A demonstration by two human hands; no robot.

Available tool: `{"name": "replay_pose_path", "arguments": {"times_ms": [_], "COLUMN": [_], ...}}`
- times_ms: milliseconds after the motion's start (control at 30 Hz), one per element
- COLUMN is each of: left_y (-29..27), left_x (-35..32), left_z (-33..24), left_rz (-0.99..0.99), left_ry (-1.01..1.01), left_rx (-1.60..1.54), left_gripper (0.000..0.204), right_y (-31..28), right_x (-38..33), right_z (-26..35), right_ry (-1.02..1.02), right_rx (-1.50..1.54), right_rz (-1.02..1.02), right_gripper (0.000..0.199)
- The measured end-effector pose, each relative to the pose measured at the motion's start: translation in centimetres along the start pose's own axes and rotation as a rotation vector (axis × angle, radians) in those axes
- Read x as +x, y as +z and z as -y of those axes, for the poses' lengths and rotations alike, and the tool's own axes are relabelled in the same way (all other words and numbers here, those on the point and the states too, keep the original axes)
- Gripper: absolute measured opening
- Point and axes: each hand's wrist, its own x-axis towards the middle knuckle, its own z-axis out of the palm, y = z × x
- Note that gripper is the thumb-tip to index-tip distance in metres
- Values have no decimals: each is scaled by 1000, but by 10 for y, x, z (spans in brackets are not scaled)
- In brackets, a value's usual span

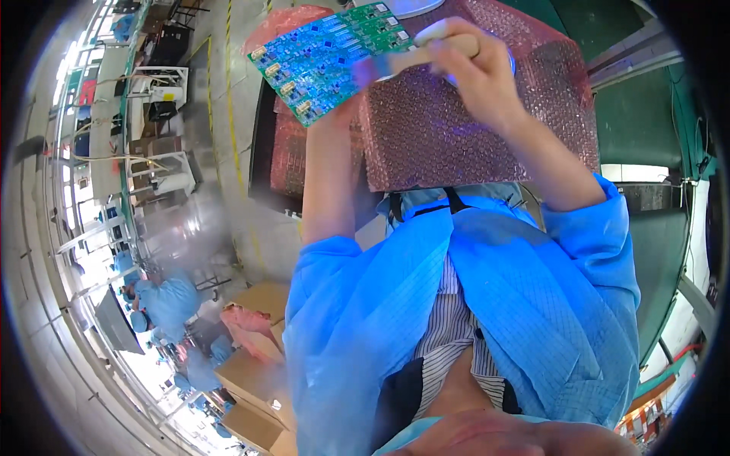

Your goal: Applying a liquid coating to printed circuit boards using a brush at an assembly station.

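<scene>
Left hand (mostly hidden behind the board, grip not visible, cannot tell) props the green circuit board up over the pink bubble wrap, right hand closed around a brush touching it; hard strokes could tip the board loose.

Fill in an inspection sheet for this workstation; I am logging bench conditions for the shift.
Surface: dark green bench, partly covered by pink bubble wrap.
Job's things: green circuit board panel held up in the left hand, mostly hidden behind it; the right hand holds a pale-handled brush against the panel's edge.
Clutter: cardboard boxes on the floor at the left, one holding pink wrap.
Grippers: fingers of both hands closed on their things.
Cables: thin cables by the bench's right edge.
Surroundings: factory floor with yellow lines, white racks, co-workers in blue coats.
</scene>
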Motion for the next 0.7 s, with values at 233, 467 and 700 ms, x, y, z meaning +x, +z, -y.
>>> {"name": "replay_pose_path", "arguments": {"times_ms": [233, 467, 700], "left_y": [-4, -4, -19], "left_x": [-2, -9, -11], "left_z": [4, 4, 8], "left_rz": [124, 12, 136], "left_ry": [69, 58, -28], "left_rx": [25, -8, -136], "left_gripper": [33, 35, 38], "right_y": [5, -12, -14], "right_x": [-9, 3, 15], "right_z": [18, 4, 1], "right_ry": [-31, -61, -41], "right_rx": [38, -38, -44], "right_rz": [-15, -147, -149], "right_gripper": [16, 15, 16]}}
